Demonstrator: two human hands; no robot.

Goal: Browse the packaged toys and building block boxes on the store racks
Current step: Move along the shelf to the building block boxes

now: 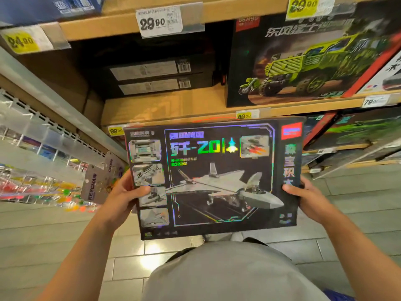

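The jet box is held clear of the shelf, face toward the camera, long axis left to right, top edge toward the shelf. Left hand and right hand grip its short edges, thumbs on the front.

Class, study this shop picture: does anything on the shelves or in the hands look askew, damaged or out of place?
Little stands out. The jet box is held level and looks undamaged, gripped at its sides by the left hand and right hand. The truck box on the shelf leans back, tilted rather than upright. Nothing is spilled.
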